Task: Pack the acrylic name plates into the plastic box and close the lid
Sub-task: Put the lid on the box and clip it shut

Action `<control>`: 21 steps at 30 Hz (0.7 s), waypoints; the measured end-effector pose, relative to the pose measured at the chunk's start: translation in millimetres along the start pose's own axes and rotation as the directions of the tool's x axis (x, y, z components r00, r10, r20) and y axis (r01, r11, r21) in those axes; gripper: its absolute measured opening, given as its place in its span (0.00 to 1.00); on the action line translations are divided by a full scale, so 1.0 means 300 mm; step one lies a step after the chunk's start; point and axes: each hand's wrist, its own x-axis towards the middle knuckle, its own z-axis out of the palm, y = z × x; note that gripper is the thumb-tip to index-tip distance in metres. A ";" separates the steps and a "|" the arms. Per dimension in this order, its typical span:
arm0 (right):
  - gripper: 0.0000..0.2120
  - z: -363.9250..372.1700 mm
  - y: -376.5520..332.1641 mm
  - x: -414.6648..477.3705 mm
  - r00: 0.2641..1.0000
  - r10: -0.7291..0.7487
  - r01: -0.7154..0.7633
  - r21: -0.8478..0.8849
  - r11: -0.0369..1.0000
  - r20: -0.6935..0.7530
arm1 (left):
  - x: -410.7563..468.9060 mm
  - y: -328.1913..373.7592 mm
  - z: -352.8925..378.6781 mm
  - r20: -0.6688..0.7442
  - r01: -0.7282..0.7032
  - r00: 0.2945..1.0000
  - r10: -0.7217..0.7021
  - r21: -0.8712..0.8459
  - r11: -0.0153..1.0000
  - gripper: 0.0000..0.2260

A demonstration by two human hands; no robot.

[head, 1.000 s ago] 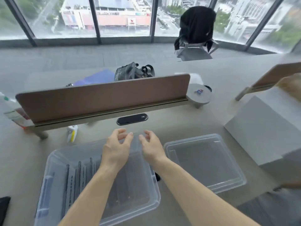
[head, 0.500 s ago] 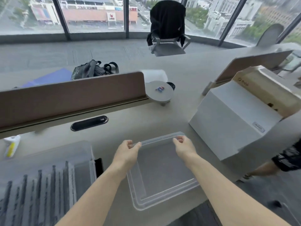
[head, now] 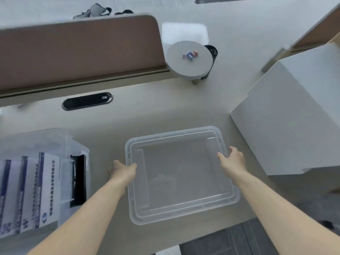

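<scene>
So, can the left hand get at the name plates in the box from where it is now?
Probably yes: the left hand grips the lid, but the box beside it stands open with the name plates uncovered and nothing between.

lid [head: 181, 207] clear, frosted; name plates [head: 31, 192] white with dark blue edge stripes; divider [head: 77, 50] brown; desk [head: 147, 111] beige; big box [head: 294, 116] plain white

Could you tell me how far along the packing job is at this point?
Done: the plates stand in rows inside the box at the left. In hand: the left hand and right hand grip opposite edges of the lid, which lies on the desk beside the box. Left: carry the lid over the box and press it shut.
</scene>
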 end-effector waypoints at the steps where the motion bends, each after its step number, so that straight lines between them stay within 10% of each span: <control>1: 0.34 0.017 0.021 0.014 1.000 0.024 -0.024 -0.013 1.000 0.010 | 0.014 -0.017 0.015 -0.029 0.003 1.000 -0.002 0.031 1.000 0.31; 11: 0.29 0.078 0.058 0.102 0.991 0.107 -0.105 0.028 0.994 -0.082 | 0.056 0.027 0.053 -0.081 -0.080 0.994 0.072 -0.104 0.991 0.08; 21: 0.26 -0.152 -0.204 -0.055 0.979 -0.028 0.072 0.211 0.975 -0.203 | -0.118 0.259 -0.251 -0.171 -0.339 0.938 0.301 -0.280 0.898 0.18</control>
